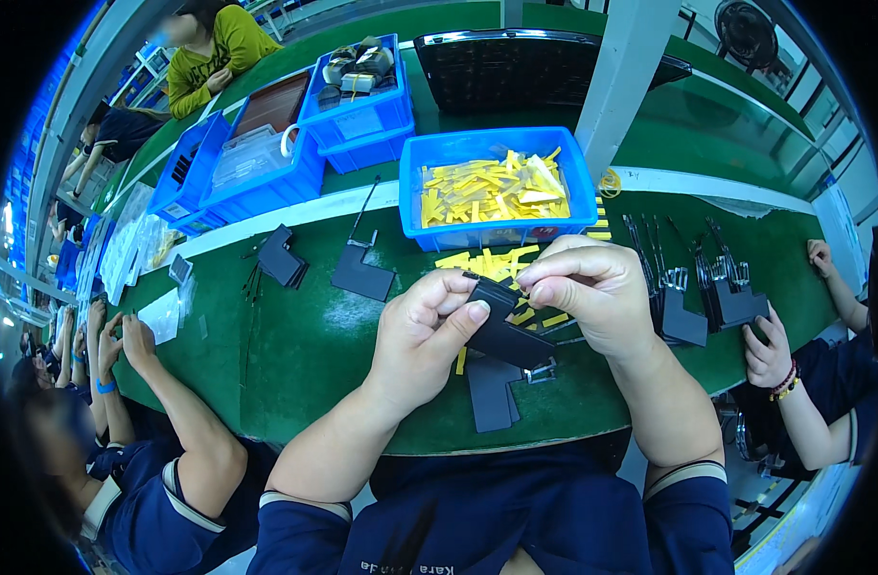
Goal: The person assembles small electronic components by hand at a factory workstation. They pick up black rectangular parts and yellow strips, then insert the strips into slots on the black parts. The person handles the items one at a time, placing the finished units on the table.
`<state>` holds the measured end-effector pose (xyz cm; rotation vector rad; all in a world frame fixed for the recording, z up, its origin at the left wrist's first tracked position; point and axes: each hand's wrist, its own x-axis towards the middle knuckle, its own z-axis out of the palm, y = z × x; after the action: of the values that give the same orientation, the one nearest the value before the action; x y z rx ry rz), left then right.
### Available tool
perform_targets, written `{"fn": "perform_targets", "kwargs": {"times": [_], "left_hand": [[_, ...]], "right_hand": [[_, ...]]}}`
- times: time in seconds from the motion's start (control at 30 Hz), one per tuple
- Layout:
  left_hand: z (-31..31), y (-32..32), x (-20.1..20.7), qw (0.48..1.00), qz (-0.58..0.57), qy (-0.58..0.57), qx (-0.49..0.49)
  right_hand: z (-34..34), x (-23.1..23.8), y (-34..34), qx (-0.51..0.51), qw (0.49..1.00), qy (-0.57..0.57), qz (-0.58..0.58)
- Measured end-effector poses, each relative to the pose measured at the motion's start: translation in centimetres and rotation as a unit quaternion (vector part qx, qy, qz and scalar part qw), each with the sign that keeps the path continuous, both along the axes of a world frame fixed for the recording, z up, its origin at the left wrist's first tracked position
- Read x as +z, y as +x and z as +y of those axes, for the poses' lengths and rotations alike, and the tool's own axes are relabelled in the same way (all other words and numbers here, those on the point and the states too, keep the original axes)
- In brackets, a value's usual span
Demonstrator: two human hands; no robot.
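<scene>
In front of my chest, my left hand [422, 331] grips a dark grey L-shaped plate [506, 335], thumb on its face and fingers behind. My right hand [592, 295] is closed in a pinch at the plate's upper right edge; what lies between its fingertips is too small to make out. Below, on the green table, lie similar L-shaped plates [492, 395], stacked, with a metal clip [542, 371] beside them. Loose yellow strips [487, 261] are scattered just beyond my hands, partly hidden by them.
A blue bin [410, 206] of yellow strips stands ahead. More L-shaped plates with thin rods lie left [362, 278] and right [683, 321]. Blue bins [266, 187] stand far left beside a grey post [626, 86]. Co-workers' hands [770, 355] are at both sides.
</scene>
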<state>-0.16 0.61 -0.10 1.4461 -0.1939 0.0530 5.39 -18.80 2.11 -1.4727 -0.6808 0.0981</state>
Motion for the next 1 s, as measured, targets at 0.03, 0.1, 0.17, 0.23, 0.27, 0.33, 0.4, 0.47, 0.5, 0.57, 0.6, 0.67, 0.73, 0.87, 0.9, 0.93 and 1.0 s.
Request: {"fn": "perform_targets", "kwargs": {"times": [0.03, 0.1, 0.17, 0.23, 0.27, 0.33, 0.4, 0.47, 0.5, 0.57, 0.6, 0.67, 0.73, 0.87, 0.9, 0.93, 1.0], "left_hand": [[0.0, 0.0, 0.0, 1.000, -0.008, 0.004, 0.006], [0.0, 0.0, 0.1, 1.000, -0.013, 0.018, 0.010], [-0.1, -0.1, 0.5, 0.996, -0.040, 0.075, 0.023], [-0.3, -0.3, 1.2, 0.979, -0.087, 0.176, 0.047], [-0.4, -0.3, 1.2, 0.975, -0.095, 0.197, 0.050], [-0.6, -0.4, 0.8, 0.963, -0.111, 0.239, 0.054], [-0.7, -0.4, 0.9, 0.953, -0.129, 0.269, 0.062], [-0.7, -0.3, 0.8, 0.941, -0.147, 0.295, 0.073], [-0.7, -0.3, 0.8, 0.940, -0.146, 0.298, 0.073], [-0.8, -0.3, 0.9, 0.939, -0.144, 0.304, 0.073], [-0.8, -0.3, 0.9, 0.938, -0.148, 0.304, 0.076], [-0.8, -0.3, 0.8, 0.936, -0.154, 0.305, 0.082], [-0.8, -0.2, 0.9, 0.936, -0.149, 0.309, 0.080], [-0.8, -0.2, 0.7, 0.937, -0.155, 0.301, 0.082], [-0.9, -0.3, 0.6, 0.938, -0.151, 0.302, 0.081], [-0.9, -0.3, 0.6, 0.938, -0.147, 0.302, 0.081], [-1.0, -0.4, 0.6, 0.944, -0.125, 0.296, 0.072]], "right_hand": [[0.0, 0.1, 0.0, -0.005, 1.000, -0.002, 0.007], [0.7, 0.3, -0.2, -0.023, 0.999, 0.033, 0.013], [0.9, 0.7, -0.1, -0.056, 0.997, 0.014, -0.047], [0.9, 1.2, 0.0, -0.098, 0.978, -0.057, -0.173], [0.8, 1.1, 0.0, -0.110, 0.968, -0.092, -0.204], [0.8, 0.8, -0.2, -0.133, 0.941, -0.162, -0.265], [0.9, 0.7, -0.3, -0.142, 0.926, -0.175, -0.304], [1.0, 0.8, -0.4, -0.156, 0.908, -0.189, -0.339], [1.0, 0.8, -0.5, -0.155, 0.909, -0.190, -0.336], [1.0, 0.7, -0.5, -0.152, 0.912, -0.191, -0.329], [1.0, 0.7, -0.5, -0.152, 0.912, -0.193, -0.328], [1.1, 0.6, -0.4, -0.152, 0.913, -0.195, -0.325], [1.1, 0.3, -0.4, -0.143, 0.924, -0.185, -0.303], [1.1, 0.6, -0.5, -0.136, 0.928, -0.195, -0.289], [1.2, 0.6, -0.5, -0.136, 0.923, -0.202, -0.297], [1.2, 0.5, -0.5, -0.137, 0.919, -0.210, -0.306], [1.3, 0.4, -0.6, -0.150, 0.904, -0.231, -0.326]]}}
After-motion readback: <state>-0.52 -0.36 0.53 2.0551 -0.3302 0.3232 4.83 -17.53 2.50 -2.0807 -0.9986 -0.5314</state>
